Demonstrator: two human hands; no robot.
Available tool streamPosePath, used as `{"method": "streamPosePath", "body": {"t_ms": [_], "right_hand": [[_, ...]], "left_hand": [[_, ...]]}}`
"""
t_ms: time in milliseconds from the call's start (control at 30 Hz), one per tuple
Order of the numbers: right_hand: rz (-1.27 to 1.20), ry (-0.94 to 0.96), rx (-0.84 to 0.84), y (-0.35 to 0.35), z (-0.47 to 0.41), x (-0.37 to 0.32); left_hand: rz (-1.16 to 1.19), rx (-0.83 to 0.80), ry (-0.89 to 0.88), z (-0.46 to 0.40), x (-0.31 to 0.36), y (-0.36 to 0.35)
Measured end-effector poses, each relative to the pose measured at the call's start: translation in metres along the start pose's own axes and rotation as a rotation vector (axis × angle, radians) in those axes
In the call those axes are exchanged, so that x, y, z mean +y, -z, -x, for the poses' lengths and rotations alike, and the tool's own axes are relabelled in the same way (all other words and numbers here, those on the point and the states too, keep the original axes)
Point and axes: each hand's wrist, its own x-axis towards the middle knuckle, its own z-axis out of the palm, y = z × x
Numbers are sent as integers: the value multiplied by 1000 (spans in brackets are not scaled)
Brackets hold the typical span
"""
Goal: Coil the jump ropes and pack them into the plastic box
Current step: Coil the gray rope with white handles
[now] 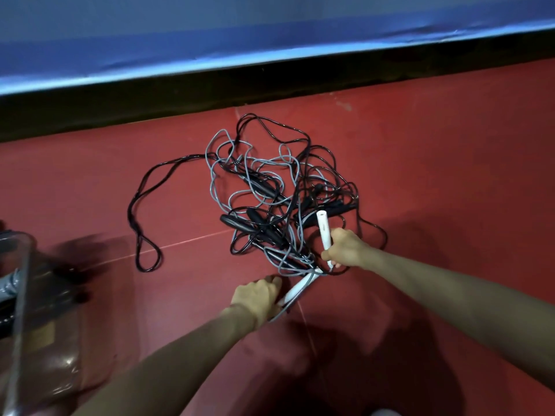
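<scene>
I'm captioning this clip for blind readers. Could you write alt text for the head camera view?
A person's right hand and left hand each grip a white handle at the near edge of a tangled pile of black and grey jump ropes on a red floor. A clear plastic box sits at far left.

Left hand (259,298) reaching forward, my fingers curled round a white handle (295,289) | right hand (345,249) gripping second handle (324,232) upright | both forearms extended, bare
</scene>
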Motion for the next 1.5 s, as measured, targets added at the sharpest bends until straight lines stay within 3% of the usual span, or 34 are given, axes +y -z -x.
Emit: {"method": "streamPosePath", "body": {"t_ms": [133,267,400,533,733,933,1133,1367,1500], "right_hand": [[-34,43,31,0,5,-2],[-63,67,29,5,9,-2],[-22,108,84,11,15,-6],[-75,181,147,24,26,-25],[-53,389,288,57,60,-84],[-86,588,392,102,121,-146],[-470,720,542,171,183,-217],[-756,929,579,231,257,-285],[-758,1102,585,259,304,-312]], "left_hand": [[93,-30,28,1,-1,-1],[359,13,135,0,-18,6],[642,182,218,9,-47,27],[767,308,328,23,-85,47],[1166,698,513,71,-113,93],[1435,886,406,139,-115,158],[1681,1072,250,204,-104,244],[1806,1177,6,272,-83,320],[1746,1224,-80,312,-74,358]]}}
